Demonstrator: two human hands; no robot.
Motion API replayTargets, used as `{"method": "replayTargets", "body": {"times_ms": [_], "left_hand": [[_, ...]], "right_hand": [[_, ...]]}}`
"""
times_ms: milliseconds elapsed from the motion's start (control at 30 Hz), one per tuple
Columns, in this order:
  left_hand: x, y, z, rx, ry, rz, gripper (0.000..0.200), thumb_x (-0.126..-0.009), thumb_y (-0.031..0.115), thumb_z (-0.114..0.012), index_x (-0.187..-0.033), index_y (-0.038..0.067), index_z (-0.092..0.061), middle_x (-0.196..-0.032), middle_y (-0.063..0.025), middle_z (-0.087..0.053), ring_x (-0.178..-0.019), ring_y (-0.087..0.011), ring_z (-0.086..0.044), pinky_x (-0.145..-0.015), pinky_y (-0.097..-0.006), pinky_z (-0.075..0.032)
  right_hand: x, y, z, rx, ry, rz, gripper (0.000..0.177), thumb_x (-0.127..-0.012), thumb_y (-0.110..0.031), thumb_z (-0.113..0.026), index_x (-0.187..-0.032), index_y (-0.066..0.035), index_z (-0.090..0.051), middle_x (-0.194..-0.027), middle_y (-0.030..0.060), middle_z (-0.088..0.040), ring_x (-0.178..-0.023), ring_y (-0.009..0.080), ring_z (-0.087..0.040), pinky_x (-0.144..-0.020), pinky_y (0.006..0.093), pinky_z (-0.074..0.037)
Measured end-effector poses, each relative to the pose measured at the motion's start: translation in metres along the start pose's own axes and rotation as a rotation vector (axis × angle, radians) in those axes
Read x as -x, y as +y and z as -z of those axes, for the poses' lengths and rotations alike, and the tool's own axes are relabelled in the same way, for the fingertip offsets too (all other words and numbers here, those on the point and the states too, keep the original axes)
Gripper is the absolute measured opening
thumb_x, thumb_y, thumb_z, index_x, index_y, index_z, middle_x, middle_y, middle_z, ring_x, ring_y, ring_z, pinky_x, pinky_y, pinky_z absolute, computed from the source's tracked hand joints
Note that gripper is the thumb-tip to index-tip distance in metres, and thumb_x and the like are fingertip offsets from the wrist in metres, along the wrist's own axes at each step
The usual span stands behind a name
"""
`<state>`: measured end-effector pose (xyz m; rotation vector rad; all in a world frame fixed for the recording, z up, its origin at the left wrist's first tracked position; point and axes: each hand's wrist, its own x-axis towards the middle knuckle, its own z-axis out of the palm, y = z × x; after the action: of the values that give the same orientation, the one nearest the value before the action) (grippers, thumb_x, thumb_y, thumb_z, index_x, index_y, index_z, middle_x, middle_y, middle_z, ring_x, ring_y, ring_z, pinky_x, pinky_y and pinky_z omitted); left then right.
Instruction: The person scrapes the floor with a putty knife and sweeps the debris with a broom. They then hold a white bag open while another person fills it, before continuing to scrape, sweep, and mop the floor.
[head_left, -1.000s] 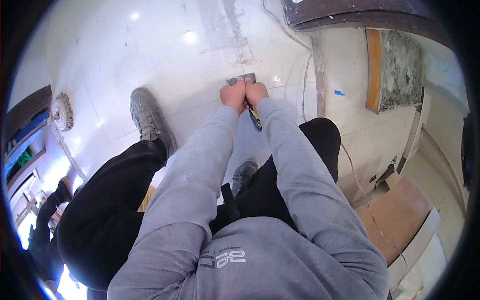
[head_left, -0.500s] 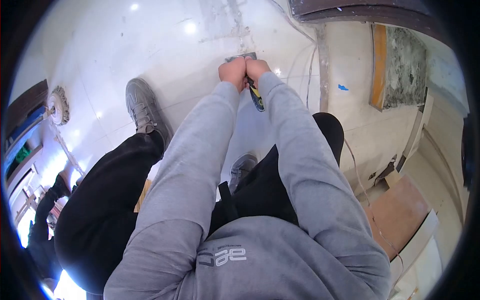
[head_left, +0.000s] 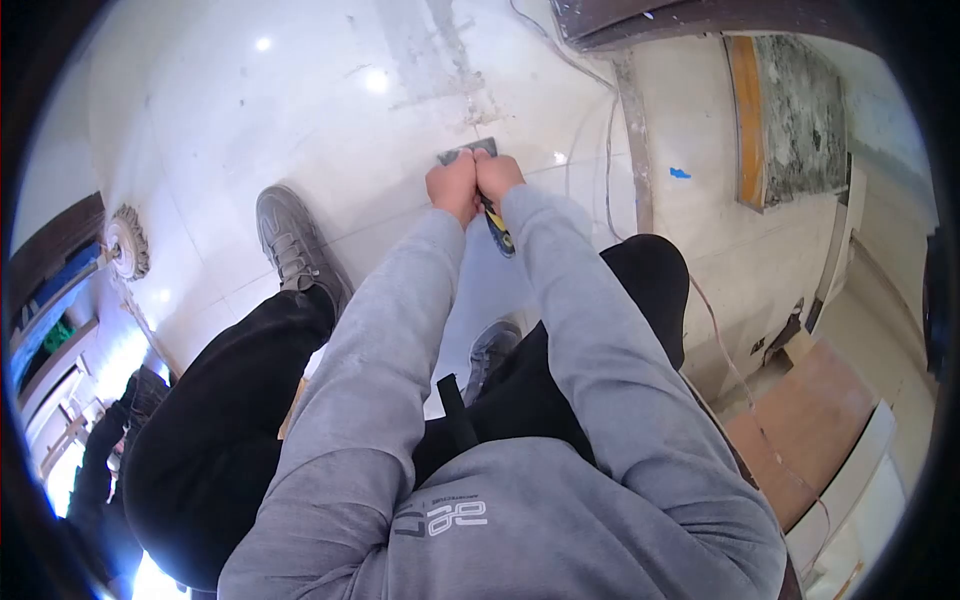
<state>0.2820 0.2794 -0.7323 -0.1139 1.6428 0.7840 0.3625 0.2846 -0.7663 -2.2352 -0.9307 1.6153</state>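
A scraper (head_left: 499,233) with a black and yellow handle and a wide flat blade lies between my hands, its blade against the pale tiled floor (head_left: 380,150). My left hand (head_left: 454,188) is wrapped round it on the left side. Pressed close beside it, my right hand (head_left: 494,178) grips the same tool, and the handle's end sticks out below toward me. Grey residue (head_left: 455,50) marks the floor beyond the blade.
A cable (head_left: 610,130) runs along the floor right of my hands. A mop head (head_left: 128,243) is at the left, with a person (head_left: 95,460) in dark clothes below. Boards (head_left: 805,430) lie at the lower right, and a stained panel (head_left: 803,120) above.
Both hands and the scraper appear lower and slightly left in the view, nearer to me. The floor and things around have shifted a little as the camera moved.
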Motion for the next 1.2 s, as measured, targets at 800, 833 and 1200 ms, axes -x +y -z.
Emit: {"method": "replayTargets", "body": {"times_ms": [800, 833, 1200], "left_hand": [[0.007, -0.007, -0.036, 0.037, -0.177, 0.054, 0.039, -0.094, 0.031, -0.052, -0.084, -0.005, -0.06, -0.064, -0.0115, -0.059, -0.045, -0.0215, -0.05, -0.041, -0.0386, -0.039], [0.001, -0.008, -0.035, 0.083, -0.23, 0.041, 0.04, -0.094, 0.029, -0.051, -0.084, -0.008, -0.06, -0.061, -0.0126, -0.058, -0.042, -0.0217, -0.05, -0.038, -0.0405, -0.039], [0.03, 0.002, -0.033, 0.024, -0.406, 0.148, 0.036, -0.099, 0.035, -0.043, -0.105, 0.001, -0.054, -0.102, -0.0107, -0.062, -0.086, -0.0225, -0.062, -0.072, -0.0408, -0.053]], "right_hand": [[-0.008, -0.018, 0.049, 0.319, -0.043, 0.182, 0.05, -0.095, -0.036, -0.047, -0.073, 0.006, -0.064, -0.061, 0.02, -0.063, -0.054, 0.0282, -0.064, -0.054, 0.0405, -0.05], [0.002, -0.029, 0.053, 0.21, -0.09, 0.014, 0.05, -0.094, -0.036, -0.048, -0.074, 0.006, -0.065, -0.067, 0.0223, -0.064, -0.06, 0.0295, -0.066, -0.057, 0.0406, -0.051], [-0.01, -0.021, 0.102, 0.413, 0.123, 0.107, 0.052, -0.09, -0.044, -0.053, -0.096, 0.007, -0.057, -0.066, 0.0163, -0.064, -0.054, 0.0277, -0.062, -0.05, 0.0396, -0.048]]}}
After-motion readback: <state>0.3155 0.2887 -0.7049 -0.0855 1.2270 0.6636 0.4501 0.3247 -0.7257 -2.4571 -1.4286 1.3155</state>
